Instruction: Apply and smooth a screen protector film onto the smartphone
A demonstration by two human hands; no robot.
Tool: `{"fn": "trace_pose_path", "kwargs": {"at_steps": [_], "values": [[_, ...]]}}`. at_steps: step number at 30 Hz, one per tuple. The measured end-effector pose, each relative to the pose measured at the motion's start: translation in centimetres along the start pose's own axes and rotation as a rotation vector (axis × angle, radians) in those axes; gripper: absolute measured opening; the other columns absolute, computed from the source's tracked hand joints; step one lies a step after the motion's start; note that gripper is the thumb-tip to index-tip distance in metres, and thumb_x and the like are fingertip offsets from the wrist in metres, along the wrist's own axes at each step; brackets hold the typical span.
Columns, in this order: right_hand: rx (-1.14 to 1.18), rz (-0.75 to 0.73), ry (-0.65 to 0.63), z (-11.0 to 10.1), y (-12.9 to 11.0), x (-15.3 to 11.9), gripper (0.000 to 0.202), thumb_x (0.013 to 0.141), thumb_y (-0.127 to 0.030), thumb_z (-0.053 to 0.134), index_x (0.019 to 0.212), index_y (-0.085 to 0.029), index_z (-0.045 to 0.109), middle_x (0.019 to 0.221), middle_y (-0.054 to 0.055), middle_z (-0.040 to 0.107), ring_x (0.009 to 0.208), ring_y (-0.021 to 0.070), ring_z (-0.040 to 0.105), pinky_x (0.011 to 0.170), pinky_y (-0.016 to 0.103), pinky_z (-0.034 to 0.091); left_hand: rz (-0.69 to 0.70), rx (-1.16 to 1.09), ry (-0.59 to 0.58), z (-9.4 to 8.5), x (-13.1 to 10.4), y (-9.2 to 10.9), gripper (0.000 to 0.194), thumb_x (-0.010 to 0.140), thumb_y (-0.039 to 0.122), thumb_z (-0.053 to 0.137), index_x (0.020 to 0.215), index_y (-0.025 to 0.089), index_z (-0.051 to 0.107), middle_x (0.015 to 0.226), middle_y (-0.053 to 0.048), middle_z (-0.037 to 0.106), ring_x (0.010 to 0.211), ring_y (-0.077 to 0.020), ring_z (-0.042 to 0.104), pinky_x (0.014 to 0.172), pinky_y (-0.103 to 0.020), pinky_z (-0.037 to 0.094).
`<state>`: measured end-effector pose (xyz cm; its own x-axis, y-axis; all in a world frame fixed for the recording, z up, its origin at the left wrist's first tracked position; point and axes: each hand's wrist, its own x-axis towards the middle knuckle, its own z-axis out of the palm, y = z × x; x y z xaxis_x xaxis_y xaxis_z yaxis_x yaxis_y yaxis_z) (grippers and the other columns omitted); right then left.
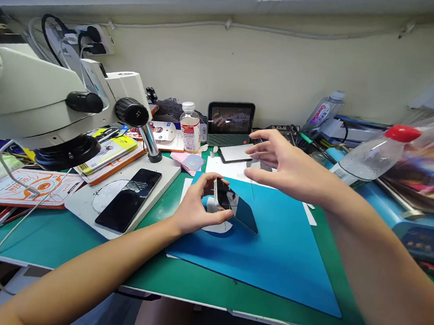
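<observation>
**One grip, one tilted phone [240, 209]**

At the centre of the frame, the phone leans over the blue mat [283, 253]. It could slip or drop flat, I judge, because only the left hand [195, 205] steadies it, by one end. That hand's fingers close around its edges, thumb opposite. Right of centre, the right hand [286, 170] hovers with its fingers parted well away from the thumb, apparently holding nothing.
</observation>
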<state>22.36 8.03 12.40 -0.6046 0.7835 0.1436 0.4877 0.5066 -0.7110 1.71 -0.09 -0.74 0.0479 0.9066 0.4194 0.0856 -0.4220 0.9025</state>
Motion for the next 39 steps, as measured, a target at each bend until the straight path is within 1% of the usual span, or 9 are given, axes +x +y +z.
{"fn": "trace_pose_path", "kwargs": {"at_steps": [2,8,12,16,21,25,30,33,39], "values": [[0.088,-0.004,0.131,-0.2,1.2,-1.3,0.077,0.075,-0.045,0.081,0.14,-0.03,0.043,0.138,0.011,0.062,0.132,0.0336,0.057,0.112,0.054,0.046,-0.05,-0.035,-0.025,0.1,0.1,0.3,0.061,0.067,0.029,0.089,0.116,0.022,0.053,0.12,-0.01,0.069,0.107,-0.0248,0.069,0.094,-0.038,0.055],[0.48,-0.009,0.498,0.6,6.4,-6.7,0.05,0.079,-0.045,0.069,0.126,-0.035,0.054,0.138,0.006,0.064,0.136,0.0314,0.056,0.118,0.056,0.039,-0.058,0.014,-0.231,-0.1,-0.1,0.9,0.066,0.064,0.035,0.091,0.118,0.022,0.055,0.12,-0.011,0.071,0.108,-0.0277,0.07,0.099,-0.044,0.055],[0.649,0.093,0.581,2.3,9.3,-8.1,0.04,0.079,-0.046,0.065,0.117,-0.036,0.058,0.141,0.004,0.063,0.14,0.0299,0.052,0.12,0.054,0.036,-0.096,0.177,-0.37,-0.3,-0.2,0.7,0.07,0.065,0.045,0.089,0.121,0.021,0.055,0.107,-0.008,0.073,0.099,-0.0284,0.072,0.087,-0.043,0.058],[0.649,0.13,0.55,2.9,11.0,-8.8,0.039,0.081,-0.049,0.063,0.117,-0.034,0.06,0.145,0.006,0.063,0.143,0.0292,0.048,0.118,0.054,0.038,-0.057,0.349,-0.448,-0.6,0.0,0.7,0.074,0.067,0.053,0.085,0.126,0.02,0.055,0.106,-0.008,0.074,0.093,-0.0283,0.071,0.082,-0.041,0.057],[0.351,0.214,0.477,2.9,12.2,-11.1,0.06,0.081,-0.06,0.061,0.129,-0.025,0.059,0.145,0.014,0.062,0.141,0.0325,0.049,0.116,0.056,0.04,0.038,0.619,-0.545,-1.1,0.2,0.7,0.078,0.072,0.061,0.078,0.133,0.016,0.057,0.122,-0.014,0.07,0.108,-0.0347,0.068,0.091,-0.046,0.054],[0.245,0.265,0.407,3.5,12.4,-12.2,0.069,0.076,-0.056,0.073,0.135,-0.022,0.06,0.142,0.014,0.063,0.14,0.0362,0.051,0.116,0.058,0.039,0.059,0.633,-0.589,-1.0,0.2,0.5,0.08,0.074,0.061,0.076,0.135,0.014,0.058,0.123,-0.016,0.071,0.111,-0.0364,0.067,0.096,-0.049,0.052],[0.061,0.282,0.3,3.8,12.5,-11.7,0.074,0.078,-0.056,0.073,0.143,-0.025,0.056,0.147,0.01,0.06,0.142,0.0365,0.048,0.119,0.059,0.035,0.08,0.636,-0.608,-1.1,0.1,0.6,0.075,0.074,0.06,0.076,0.133,0.016,0.059,0.124,-0.013,0.071,0.108,-0.0336,0.067,0.093,-0.045,0.053],[-0.08,0.299,0.298,3.7,12.7,-11.3,0.073,0.078,-0.056,0.071,0.143,-0.024,0.057,0.153,0.008,0.054,0.145,0.0384,0.043,0.123,0.058,0.029,0.097,0.633,-0.625,-1.2,0.1,0.5,0.072,0.075,0.058,0.076,0.131,0.017,0.059,0.126,-0.013,0.07,0.109,-0.0323,0.067,0.094,-0.044,0.053],[-0.238,0.375,0.334,3.8,12.7,-10.8,0.081,0.076,-0.059,0.071,0.146,-0.022,0.055,0.159,0.009,0.045,0.146,0.043,0.04,0.121,0.061,0.029,0.155,0.637,-0.65,-1.3,0.3,-0.3,0.07,0.075,0.056,0.076,0.128,0.014,0.059,0.125,-0.015,0.068,0.112,-0.034,0.064,0.096,-0.046,0.051]]}}
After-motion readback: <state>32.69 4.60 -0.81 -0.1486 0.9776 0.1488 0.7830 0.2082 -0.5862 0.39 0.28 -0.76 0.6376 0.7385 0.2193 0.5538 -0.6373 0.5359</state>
